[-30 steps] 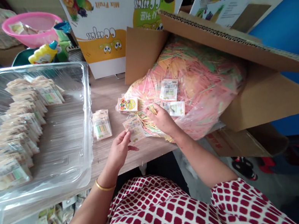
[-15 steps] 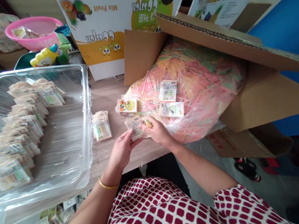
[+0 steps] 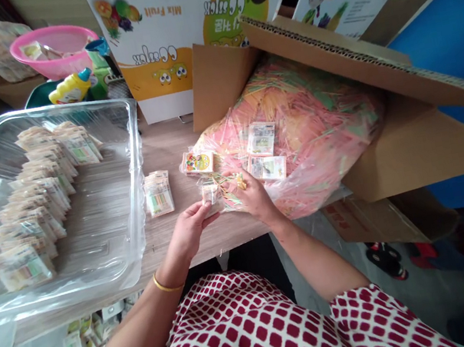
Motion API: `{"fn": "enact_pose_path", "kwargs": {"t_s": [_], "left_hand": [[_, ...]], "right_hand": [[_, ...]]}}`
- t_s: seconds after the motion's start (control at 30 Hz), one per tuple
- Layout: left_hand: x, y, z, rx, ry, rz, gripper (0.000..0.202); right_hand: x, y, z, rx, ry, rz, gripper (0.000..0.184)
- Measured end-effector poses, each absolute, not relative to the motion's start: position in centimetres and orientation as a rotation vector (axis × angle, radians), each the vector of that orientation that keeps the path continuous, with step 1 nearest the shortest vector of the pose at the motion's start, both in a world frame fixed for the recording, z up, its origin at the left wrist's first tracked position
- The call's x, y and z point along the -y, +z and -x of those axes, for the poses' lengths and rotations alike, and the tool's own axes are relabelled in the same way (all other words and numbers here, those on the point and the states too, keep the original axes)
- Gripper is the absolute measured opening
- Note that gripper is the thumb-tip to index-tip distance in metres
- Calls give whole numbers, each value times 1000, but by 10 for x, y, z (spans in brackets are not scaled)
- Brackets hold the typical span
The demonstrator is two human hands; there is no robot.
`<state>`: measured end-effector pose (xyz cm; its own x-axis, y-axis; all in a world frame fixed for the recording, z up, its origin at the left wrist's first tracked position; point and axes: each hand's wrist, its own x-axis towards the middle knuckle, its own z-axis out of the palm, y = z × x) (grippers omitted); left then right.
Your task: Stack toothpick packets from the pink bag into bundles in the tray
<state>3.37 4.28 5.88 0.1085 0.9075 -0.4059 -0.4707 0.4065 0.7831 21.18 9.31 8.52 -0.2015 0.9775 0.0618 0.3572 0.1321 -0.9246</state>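
Note:
My left hand (image 3: pixel 188 229) pinches a small clear printed packet (image 3: pixel 211 196) at the table's front edge. My right hand (image 3: pixel 254 195) is closed on a bunch of thin coloured sticks (image 3: pixel 231 187), its tips at the packet's mouth. Both hands sit just in front of a big plastic bag of coloured sticks (image 3: pixel 307 118) that spills from an open cardboard box (image 3: pixel 410 142). Three small packets lie on that bag, one with a fruit print (image 3: pixel 198 162). A short stack of filled packets (image 3: pixel 158 194) lies on the wooden table to the left of my hands.
A large clear plastic tray (image 3: pixel 133 173) at left holds several rows of filled packets (image 3: pixel 34 196). Behind it stand a pink bowl (image 3: pixel 51 50), a yellow bottle (image 3: pixel 69 87) and printed white boxes (image 3: pixel 159 42). More packets (image 3: pixel 81 337) lie below the table edge.
My right hand took sticks from the bag and brought them to the packet held by my left hand. The packet has turned edge-on and looks narrower.

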Motion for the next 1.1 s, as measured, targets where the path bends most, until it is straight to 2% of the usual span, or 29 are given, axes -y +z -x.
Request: {"fn": "enact_pose_path", "kwargs": {"t_s": [0.17,0.27,0.37,0.63,0.93,1.1], "left_hand": [[-43,51,-32,-1175,1170,-689,31],[-41,52,-31,-1224,1162,-822,32],[-36,58,-31,-1166,1134,-854,36],[-35,56,-26,-1191,1168,-897,41],[-37,57,-27,-1387,1087,-1138,42],[-37,51,-24,-1248,1085,-1053,43]], "right_hand": [[-80,110,-213,2056,779,1370,29],[-79,112,-206,2332,621,1478,34],[-86,106,-202,2352,553,1630,32],[-93,111,-218,1991,833,1420,24],[-94,111,-212,2286,956,1300,14],[-104,109,-219,1919,1164,1256,26]]}}
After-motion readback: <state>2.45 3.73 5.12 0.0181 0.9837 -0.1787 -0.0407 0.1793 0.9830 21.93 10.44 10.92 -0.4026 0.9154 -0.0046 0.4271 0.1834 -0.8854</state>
